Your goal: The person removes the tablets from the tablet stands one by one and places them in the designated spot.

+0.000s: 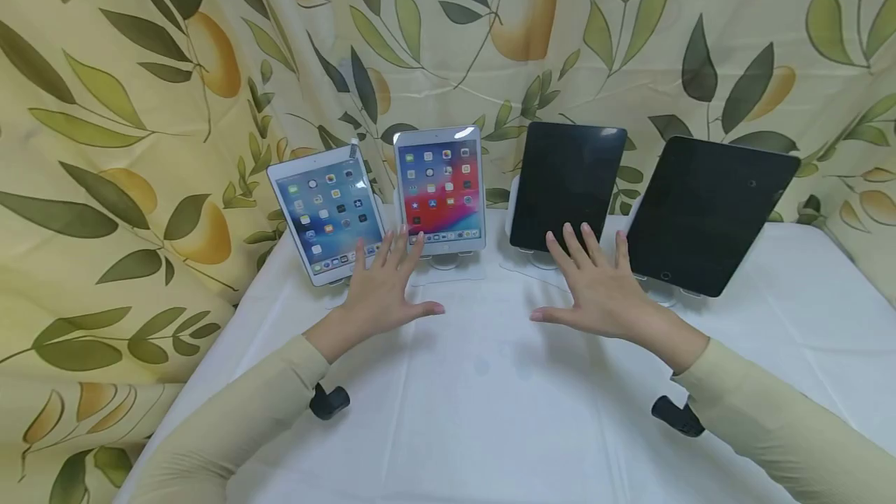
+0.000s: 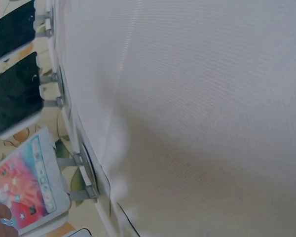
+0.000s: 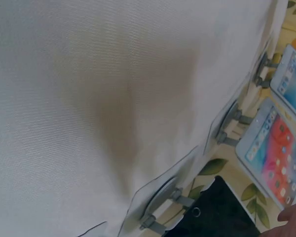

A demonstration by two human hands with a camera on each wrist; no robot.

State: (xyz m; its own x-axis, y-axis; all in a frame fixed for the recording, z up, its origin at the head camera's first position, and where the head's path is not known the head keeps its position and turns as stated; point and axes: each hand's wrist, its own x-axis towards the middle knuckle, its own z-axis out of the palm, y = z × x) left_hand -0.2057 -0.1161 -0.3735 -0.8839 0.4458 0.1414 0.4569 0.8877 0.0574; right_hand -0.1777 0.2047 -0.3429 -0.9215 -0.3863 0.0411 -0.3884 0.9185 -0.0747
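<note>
Two white-framed tablets with lit home screens stand on the left: a blue-screened tablet and a red-and-blue-screened tablet. To their right are a smaller black tablet and a larger black tablet, both with dark screens. My left hand spreads its fingers before the two white tablets and holds nothing. In front of the black tablets, my right hand is likewise spread and holds nothing. Whether any fingertip touches a screen cannot be told. Each wrist view shows only part of a hand at its edge.
Stands with round bases hold the tablets tilted near the far edge of a table with a white cloth. A curtain printed with leaves and fruit hangs behind and to the left. Small black devices sit at both wrists.
</note>
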